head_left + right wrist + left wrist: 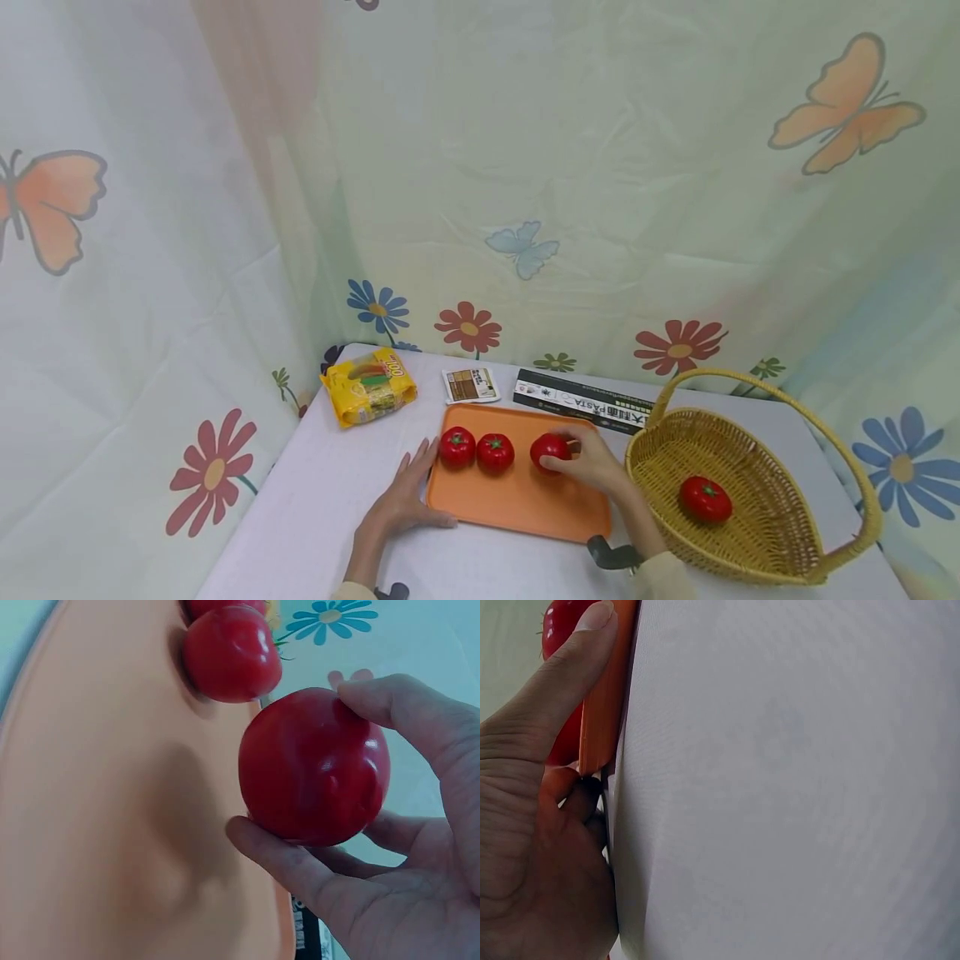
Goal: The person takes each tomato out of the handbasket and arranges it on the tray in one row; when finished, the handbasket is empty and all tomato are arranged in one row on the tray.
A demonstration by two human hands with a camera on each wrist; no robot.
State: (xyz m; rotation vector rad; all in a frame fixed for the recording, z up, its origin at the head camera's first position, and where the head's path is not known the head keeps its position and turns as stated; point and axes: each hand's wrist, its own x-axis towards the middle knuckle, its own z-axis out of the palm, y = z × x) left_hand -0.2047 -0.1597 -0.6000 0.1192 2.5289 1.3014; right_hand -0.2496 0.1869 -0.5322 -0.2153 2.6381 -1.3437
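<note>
My right hand (592, 458) grips a red tomato (311, 769) between thumb and fingers. The tomato is held above the right part of the orange tray (517, 504), and the right wrist view shows a gap and a shadow beneath it. Two more tomatoes, one at the left edge (457, 447) and one beside it (495, 453), sit on the tray with green stems up. At the tray's front left corner rests my left hand (405, 500), its fingers along the left side and its thumb (570, 664) against the front rim.
A yellow wicker basket (750, 450) with a tall handle stands right of the tray, a tomato (706, 500) inside. Behind the tray lie a black pasta box (585, 400) and a small white-and-brown packet (471, 385). A yellow food package (369, 387) lies back left.
</note>
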